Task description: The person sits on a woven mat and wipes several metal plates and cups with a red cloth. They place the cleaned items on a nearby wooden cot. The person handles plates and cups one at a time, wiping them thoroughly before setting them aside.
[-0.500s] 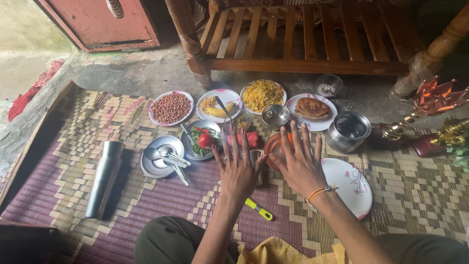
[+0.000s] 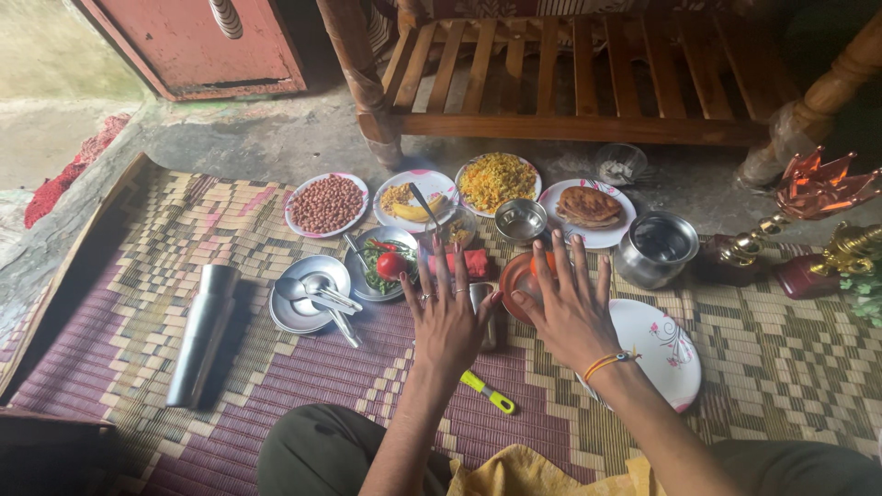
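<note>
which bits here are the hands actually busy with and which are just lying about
In hand:
- left hand, open, spread above a small steel cup
- right hand, open, spread above an orange-brown plate

Lying about:
- peanut plate
- flatbread plate
- steel pot
- steel flask
- green-handled tool
- flowered plate

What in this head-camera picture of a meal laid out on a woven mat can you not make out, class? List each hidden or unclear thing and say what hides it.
- Head view: whatever lies under the left hand; the hand covers it.
- Orange dish: contents hidden by the right hand.
- Steel pot: inside too dark to tell.
- Flowered plate: near edge covered by the forearm.
- Bench: top cut off by the edge.
</note>
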